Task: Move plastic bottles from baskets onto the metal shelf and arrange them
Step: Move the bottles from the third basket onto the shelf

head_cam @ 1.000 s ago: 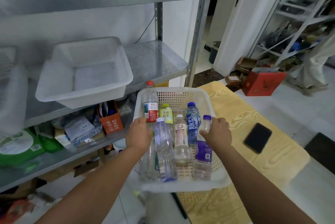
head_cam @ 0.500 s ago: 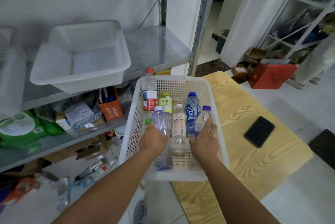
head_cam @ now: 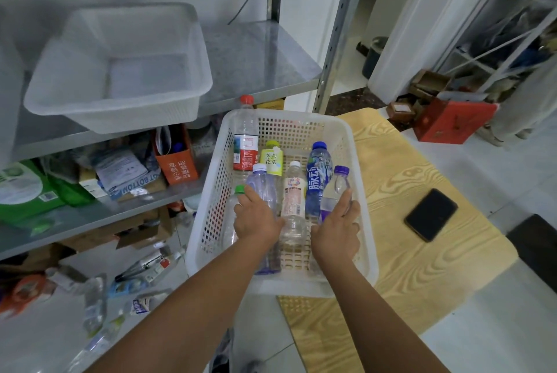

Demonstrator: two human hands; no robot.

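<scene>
Currently we find the white perforated plastic basket point(head_cam: 211, 191) resting on the light wooden table point(head_cam: 407, 267), just beside the grey metal shelf point(head_cam: 256, 65). Our left hand point(head_cam: 256, 218) curls around a clear white-capped bottle point(head_cam: 262, 182). Our right hand point(head_cam: 337, 228) grasps a clear purple-capped bottle point(head_cam: 339, 184). Both bottles lie inside the basket among several others.

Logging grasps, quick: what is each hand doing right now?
Left hand: grips the white-capped clear bottle.
Right hand: grips the purple-capped bottle.
</scene>
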